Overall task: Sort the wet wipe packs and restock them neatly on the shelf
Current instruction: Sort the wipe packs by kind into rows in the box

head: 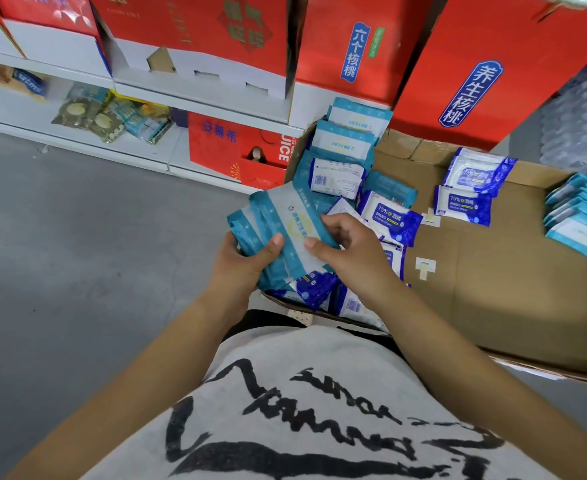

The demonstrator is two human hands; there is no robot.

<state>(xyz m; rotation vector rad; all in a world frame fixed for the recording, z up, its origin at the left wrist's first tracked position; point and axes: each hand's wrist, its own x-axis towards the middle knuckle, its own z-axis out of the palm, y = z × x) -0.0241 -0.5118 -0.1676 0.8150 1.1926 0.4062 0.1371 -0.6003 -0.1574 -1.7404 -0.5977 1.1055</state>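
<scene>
- Light: bright, even, diffuse, from overhead.
- Shadows: soft and faint, inside the carton (493, 289) beside the packs (285, 220).
- Glare: mild sheen on pack film.
- Distortion: wide-angle bowing; red boxes (475, 81) lean outward at top edge.
- Blur: top right corner smeared; shelf (25, 109) goods soft.

cam: 1, head-worn, wide-angle | faces: forward-down | range: close over hands (247, 261), cardboard box (493, 289)

I see a bunch of teal packs (285, 230) fanned out, gripped by the left hand (247, 261) and right hand (349, 252). A teal row (344, 147) stands on edge in the box (493, 289). Dark blue packs (391, 216) lie piled beside it, two blue packs (472, 192) lie apart, and a teal stack (579, 220) leans far right.
</scene>
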